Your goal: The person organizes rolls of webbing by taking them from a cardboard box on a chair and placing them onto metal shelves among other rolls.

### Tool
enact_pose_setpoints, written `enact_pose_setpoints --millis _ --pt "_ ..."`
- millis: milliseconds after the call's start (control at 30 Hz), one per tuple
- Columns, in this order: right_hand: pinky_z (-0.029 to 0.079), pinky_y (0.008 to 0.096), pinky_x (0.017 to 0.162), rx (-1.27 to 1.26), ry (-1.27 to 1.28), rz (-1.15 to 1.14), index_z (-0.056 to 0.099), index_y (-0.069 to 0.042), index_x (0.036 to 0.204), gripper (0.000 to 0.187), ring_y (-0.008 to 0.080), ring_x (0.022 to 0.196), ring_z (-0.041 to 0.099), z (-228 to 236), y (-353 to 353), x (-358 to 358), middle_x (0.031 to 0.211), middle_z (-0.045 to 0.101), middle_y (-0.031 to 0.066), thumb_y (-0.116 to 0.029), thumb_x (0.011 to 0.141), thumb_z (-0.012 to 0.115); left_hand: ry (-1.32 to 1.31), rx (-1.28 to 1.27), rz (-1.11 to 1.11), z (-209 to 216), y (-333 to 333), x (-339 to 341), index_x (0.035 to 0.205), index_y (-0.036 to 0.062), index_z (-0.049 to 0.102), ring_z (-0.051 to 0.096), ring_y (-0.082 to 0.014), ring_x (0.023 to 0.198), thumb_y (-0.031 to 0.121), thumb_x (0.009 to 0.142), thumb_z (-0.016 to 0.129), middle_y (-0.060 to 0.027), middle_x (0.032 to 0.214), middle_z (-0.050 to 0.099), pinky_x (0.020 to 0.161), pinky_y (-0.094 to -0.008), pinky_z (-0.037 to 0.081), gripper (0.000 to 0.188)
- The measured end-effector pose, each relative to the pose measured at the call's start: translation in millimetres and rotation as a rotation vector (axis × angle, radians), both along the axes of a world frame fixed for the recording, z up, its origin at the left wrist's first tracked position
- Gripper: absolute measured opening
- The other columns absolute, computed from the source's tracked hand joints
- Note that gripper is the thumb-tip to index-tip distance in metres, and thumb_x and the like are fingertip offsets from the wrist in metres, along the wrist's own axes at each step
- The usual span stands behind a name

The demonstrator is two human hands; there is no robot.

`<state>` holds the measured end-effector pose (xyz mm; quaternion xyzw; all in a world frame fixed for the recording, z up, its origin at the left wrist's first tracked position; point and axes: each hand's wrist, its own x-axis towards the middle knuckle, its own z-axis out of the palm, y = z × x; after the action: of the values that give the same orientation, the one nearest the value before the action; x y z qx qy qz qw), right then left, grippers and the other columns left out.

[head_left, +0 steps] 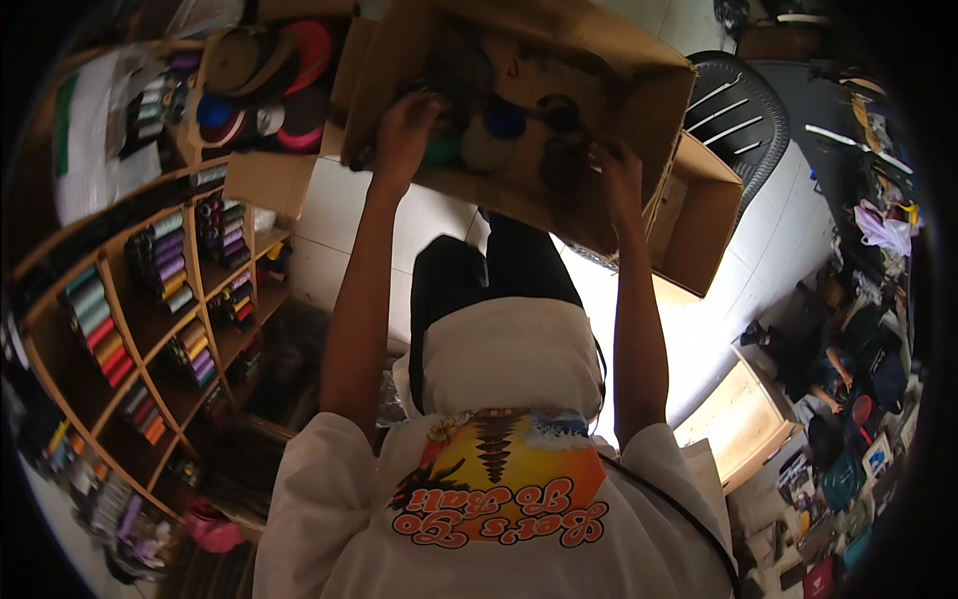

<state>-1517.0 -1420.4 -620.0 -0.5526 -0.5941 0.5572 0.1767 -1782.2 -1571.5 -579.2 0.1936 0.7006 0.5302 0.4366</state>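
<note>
A brown cardboard box [639, 60] is open in front of me, above my knees. Several rolls and round pieces lie in it, among them a blue round piece [505, 118] and a pale roll [486, 147]. My left hand [407, 138] reaches over the near wall at the box's left side, its fingers curled beside dark things; what they hold is hidden. At the right side my right hand [617, 178] is also inside, fingers bent next to a dark round piece [564, 162]. Shadow hides whether it grips anything.
A wooden shelf [145, 364] with coloured thread spools curves along the left. Rolls of ribbon or strap [264, 75] sit at the upper left. A second cardboard box [699, 225] and a black plastic chair [743, 110] stand right, with cluttered goods [848, 429] beyond.
</note>
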Motion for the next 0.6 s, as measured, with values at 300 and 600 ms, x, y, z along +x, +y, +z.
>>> enact_pose_setpoints --millis 300,600 --pt "0.047 0.0359 0.087 -0.089 -0.313 -0.013 0.065 0.003 0.113 0.036 0.0246 0.098 0.063 -126.8 30.7 -23.8 0.111 0.066 0.0161 -0.019 0.084 0.060 0.530 -0.536 -0.180 -146.6 79.7 -56.1 0.099 -0.0045 0.065 0.066 -0.0382 0.091 0.026 0.086 0.057 -0.0254 0.094 0.067 0.078 -0.0451 0.051 0.034" --pt "0.042 0.0382 0.097 -0.572 -0.424 0.127 0.058 0.003 0.122 0.052 0.0280 0.112 0.057 -192.4 -32.5 -60.9 0.123 0.060 0.0184 -0.030 0.083 0.067 0.564 -0.521 -0.193 -187.4 73.0 -56.2 0.093 -0.0045 0.066 0.062 -0.0451 0.094 0.021 0.078 0.058 -0.0290 0.093 0.065 0.082 -0.0503 0.049 0.031"
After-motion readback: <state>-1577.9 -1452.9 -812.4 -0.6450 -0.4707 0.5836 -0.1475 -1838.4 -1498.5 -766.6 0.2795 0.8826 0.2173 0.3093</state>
